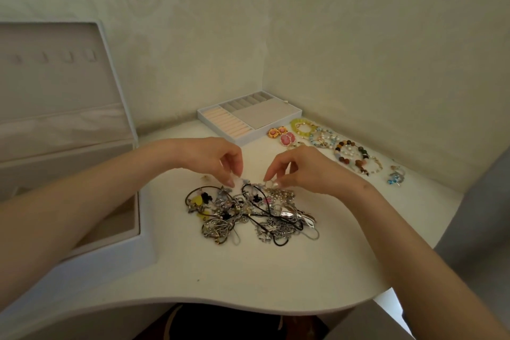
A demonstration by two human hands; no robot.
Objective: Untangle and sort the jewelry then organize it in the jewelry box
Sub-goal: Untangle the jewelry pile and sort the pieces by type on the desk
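A tangled pile of jewelry (248,211), with silver chains, black cords and small charms, lies in the middle of the white table (248,279). My left hand (218,159) pinches a small piece at the pile's far edge. Just right of it, my right hand (298,170) pinches another small silvery piece there. The open white jewelry box (69,146) stands at the left, lid upright. Its removable tray (248,116), with ring rolls and compartments, sits at the back of the table.
Sorted pieces lie along the right wall: pink and orange earrings (281,135), a green bead bracelet (303,124), mixed bead bracelets (353,154) and a small blue piece (396,175). The table's curved front edge is near my body.
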